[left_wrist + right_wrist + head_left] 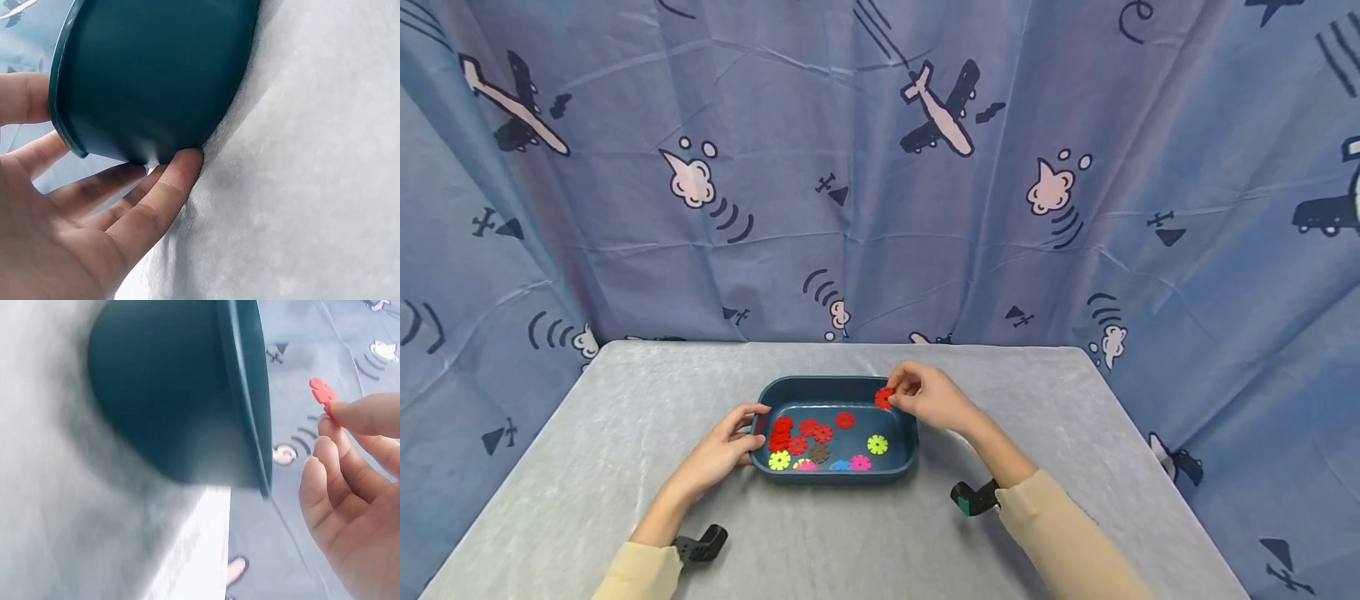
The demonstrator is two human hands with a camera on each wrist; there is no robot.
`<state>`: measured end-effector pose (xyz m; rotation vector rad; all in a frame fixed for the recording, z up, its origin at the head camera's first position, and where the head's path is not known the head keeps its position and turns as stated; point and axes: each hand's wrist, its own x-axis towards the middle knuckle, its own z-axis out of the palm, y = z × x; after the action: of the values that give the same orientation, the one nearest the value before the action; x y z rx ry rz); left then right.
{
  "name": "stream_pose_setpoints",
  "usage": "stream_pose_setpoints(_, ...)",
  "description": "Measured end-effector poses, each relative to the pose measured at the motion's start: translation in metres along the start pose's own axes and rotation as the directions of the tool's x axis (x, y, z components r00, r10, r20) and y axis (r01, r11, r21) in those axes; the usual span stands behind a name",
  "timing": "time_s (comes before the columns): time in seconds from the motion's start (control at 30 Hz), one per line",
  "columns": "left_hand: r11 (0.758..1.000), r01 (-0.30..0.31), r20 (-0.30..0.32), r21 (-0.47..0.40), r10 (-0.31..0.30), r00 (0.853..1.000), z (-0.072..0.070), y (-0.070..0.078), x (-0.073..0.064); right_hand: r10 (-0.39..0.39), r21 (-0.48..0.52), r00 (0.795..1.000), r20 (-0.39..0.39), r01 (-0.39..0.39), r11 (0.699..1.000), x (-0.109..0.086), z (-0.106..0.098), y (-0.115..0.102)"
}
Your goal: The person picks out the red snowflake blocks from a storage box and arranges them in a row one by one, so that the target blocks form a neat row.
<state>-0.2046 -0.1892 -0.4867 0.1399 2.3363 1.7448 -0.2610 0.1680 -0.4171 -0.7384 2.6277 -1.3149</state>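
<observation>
A dark teal plastic tub [835, 478] rests on the table with several notched plastic discs inside, mostly red ones [781, 433] gathered toward its left. My left hand [724, 450] holds the tub's left end. In the left wrist view, several fingers [156, 209] lie against the outer wall while another digit reaches over the rim. Above the tub's back right corner, my right hand [931, 396] pinches a red notched disc [883, 399] between thumb and fingertips. The right wrist view shows that disc [322, 392] edge-on, higher than the rim.
Yellow-green [877, 444], pink [860, 462], blue [840, 466] and brown discs [819, 452] also lie on the tub floor. A pale cloth covers the table [850, 542]. Behind it hangs a blue curtain [790, 100] printed with airplanes. Both wrists wear black devices [702, 544].
</observation>
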Motion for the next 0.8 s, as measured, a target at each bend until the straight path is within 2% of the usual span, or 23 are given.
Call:
stream_pose_setpoints(0.2,1.0,-0.002,0.021,-0.005,0.002,1.0,-0.004,-0.002,0.0,0.034,-0.007,0.998,-0.062,-0.035,0.999,-0.005,-0.021,0.015)
stream_pose_setpoints(0.37,1.0,0.004,0.049,-0.008,-0.003,0.999,-0.005,-0.002,0.0,0.091,0.042,0.989,-0.119,-0.087,0.995,-0.006,-0.032,0.035)
stream_pose_setpoints(0.57,0.999,0.004,0.069,-0.034,-0.002,0.998,-0.004,-0.001,-0.001,0.142,0.118,0.978,-0.153,-0.125,0.985,-0.004,-0.032,0.062)
stream_pose_setpoints(0.8,0.999,0.022,0.067,-0.041,-0.02,0.998,-0.003,-0.001,0.0,0.208,0.114,0.968,-0.142,-0.192,0.975,0.001,-0.02,0.095)
